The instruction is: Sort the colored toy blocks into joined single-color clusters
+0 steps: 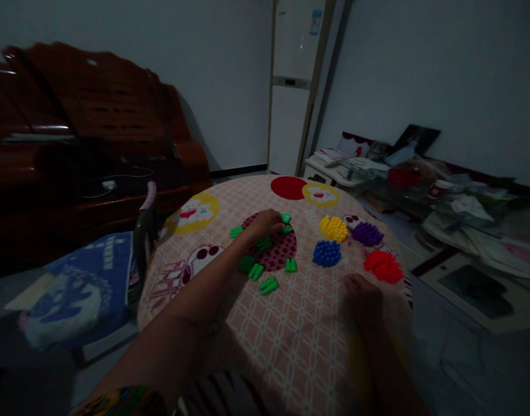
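Observation:
My left hand (267,223) reaches over the dark red round patch of the tablecloth, its fingers bent and drawn together beside green plastic pieces (286,218). Whether a piece is between the fingertips is hidden. More of the green two-pronged pieces lie scattered around, one (268,285) nearer to me. My right hand (364,297) rests curled on the cloth at the right, with nothing visible in it. Beyond it are knobbly clusters: blue (327,253), yellow (333,229), purple (368,234) and red (383,266).
The round table (269,329) has a pink patterned cloth. At the left stand a chair with a blue cover (87,283) and a wooden bench (104,110). A cluttered glass-topped low table (459,208) lies to the right, and a tall white cabinet unit (291,104) behind.

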{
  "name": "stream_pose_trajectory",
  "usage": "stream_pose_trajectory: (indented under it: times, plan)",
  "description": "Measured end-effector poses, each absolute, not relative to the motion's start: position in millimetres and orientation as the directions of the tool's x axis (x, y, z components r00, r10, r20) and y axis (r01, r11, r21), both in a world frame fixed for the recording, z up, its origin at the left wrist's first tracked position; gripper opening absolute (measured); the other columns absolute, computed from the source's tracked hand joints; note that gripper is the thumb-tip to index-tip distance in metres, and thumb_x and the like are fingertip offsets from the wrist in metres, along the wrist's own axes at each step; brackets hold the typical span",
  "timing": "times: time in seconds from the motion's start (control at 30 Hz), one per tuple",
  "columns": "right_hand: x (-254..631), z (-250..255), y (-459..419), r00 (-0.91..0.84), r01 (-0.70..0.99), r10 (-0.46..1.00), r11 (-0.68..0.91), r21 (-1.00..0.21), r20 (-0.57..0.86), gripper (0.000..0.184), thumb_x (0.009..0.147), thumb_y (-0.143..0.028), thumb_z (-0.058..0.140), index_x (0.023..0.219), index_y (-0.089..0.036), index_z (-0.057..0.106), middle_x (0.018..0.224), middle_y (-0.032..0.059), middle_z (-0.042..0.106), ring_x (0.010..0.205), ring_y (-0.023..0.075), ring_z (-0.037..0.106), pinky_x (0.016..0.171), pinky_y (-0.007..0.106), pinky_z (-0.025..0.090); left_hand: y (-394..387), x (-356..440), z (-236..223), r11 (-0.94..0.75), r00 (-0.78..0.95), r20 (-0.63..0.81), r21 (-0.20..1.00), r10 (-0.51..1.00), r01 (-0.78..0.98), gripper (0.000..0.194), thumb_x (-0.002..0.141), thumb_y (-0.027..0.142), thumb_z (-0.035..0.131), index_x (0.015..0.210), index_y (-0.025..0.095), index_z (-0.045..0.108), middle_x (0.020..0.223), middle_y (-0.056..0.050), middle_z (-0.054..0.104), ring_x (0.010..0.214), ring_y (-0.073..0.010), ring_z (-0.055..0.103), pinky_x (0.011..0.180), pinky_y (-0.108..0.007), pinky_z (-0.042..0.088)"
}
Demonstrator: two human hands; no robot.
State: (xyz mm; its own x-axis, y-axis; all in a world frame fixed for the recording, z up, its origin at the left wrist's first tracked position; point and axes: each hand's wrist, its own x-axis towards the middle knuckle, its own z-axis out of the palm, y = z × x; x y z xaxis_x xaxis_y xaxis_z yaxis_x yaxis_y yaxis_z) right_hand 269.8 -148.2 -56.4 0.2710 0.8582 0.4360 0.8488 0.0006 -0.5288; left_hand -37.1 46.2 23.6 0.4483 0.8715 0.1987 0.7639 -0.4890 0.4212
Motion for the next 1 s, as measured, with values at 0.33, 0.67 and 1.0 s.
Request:
stream_pose_trajectory:
  times: [0.33,0.67,1.0]
  plan:
    - [264.5,-51.9,-148.1,0.262,0.854,0.853,0.012,-0.519,0.451,0.035,0.087,-0.038,0.044,0.074,-0.02,0.071,0.068,0.0068,0.07,0.06,0.0164,0.06,0.06,0.024,0.039,79.9,10.8,9.4,-0.411,0.397,0.117,0.367,0.91,0.835,0.032,0.084,0.037,0.065,0.11,0.019,0.071,0.118,-0.012,0.071,0.111,-0.0271,0.064,0.1,-0.035,0.046]
    - [263.2,-49.6,-150.4,0.276,0.816,0.879,0.0,-0.578,0.389,0.035,0.087,-0.041,0.045,0.076,-0.019,0.07,0.062,0.0031,0.064,0.057,0.0142,0.055,0.057,0.023,0.035,-25.2,14.8,3.6,-0.646,0.652,0.088,0.278,0.754,0.71,0.036,0.08,0.039,0.07,0.111,0.021,0.07,0.116,-0.012,0.069,0.107,-0.0278,0.064,0.095,-0.035,0.048]
    - [268.4,-52.5,-151.2,0.269,0.762,0.881,0.053,-0.646,0.389,0.036,0.087,-0.044,0.048,0.079,-0.018,0.07,0.065,0.0044,0.066,0.06,0.0162,0.059,0.061,0.025,0.04,-34.2,11.8,-6.6,-0.533,0.576,0.144,0.603,0.805,0.594,0.032,0.075,0.028,0.074,0.105,0.016,0.073,0.111,-0.008,0.073,0.102,-0.0226,0.067,0.094,-0.031,0.05]
